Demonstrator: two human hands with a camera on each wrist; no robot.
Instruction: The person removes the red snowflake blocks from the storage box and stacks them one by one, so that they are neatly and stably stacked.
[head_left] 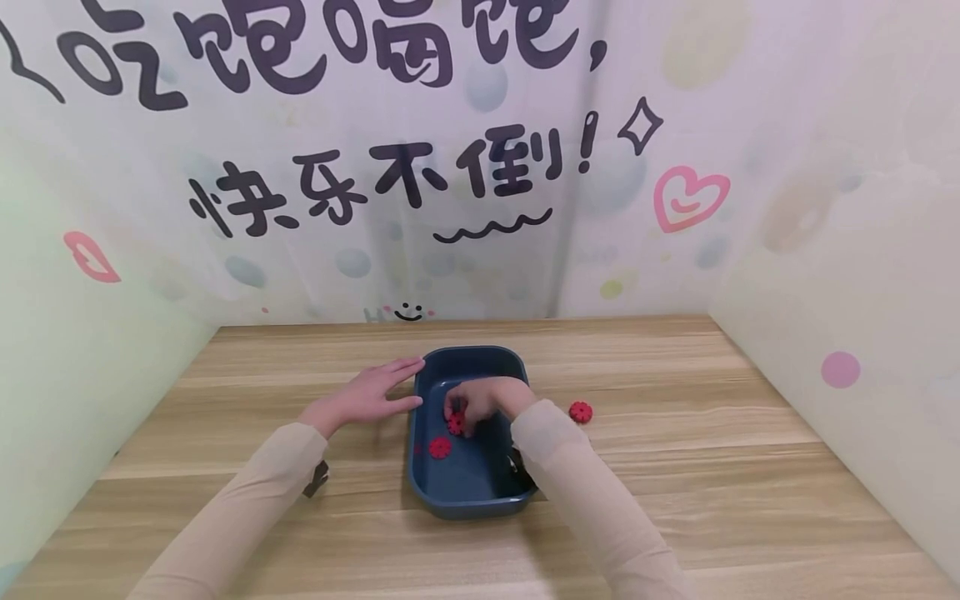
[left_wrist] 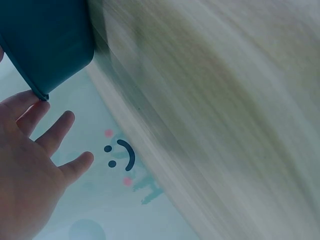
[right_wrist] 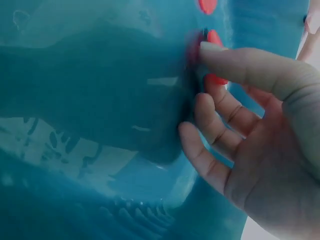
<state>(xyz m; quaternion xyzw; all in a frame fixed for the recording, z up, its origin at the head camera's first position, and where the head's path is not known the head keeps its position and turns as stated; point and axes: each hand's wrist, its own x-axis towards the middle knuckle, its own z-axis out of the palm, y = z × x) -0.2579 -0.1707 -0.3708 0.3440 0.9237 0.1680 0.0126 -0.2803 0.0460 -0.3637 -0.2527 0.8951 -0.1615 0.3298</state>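
Note:
A dark blue rectangular bin (head_left: 472,505) stands on the table. My right hand (head_left: 487,396) reaches inside it, thumb and fingers pinching a red notched disc (head_left: 455,424); a small dark piece (head_left: 456,404) shows beside that disc. In the right wrist view the red disc (right_wrist: 218,79) is partly covered by the thumb. Another red notched disc (head_left: 440,447) lies on the bin's floor, nearer to me. My left hand (head_left: 367,393) has its fingers stretched out, their tips right at the bin's left rim. The left wrist view shows these fingers (left_wrist: 64,125) spread by the rim corner.
To the right of the bin, a third red notched disc (head_left: 581,412) lies on the wooden table (head_left: 675,500). A printed cloth wall (head_left: 360,275) closes off the back, and pale side walls (head_left: 847,275) stand left and right.

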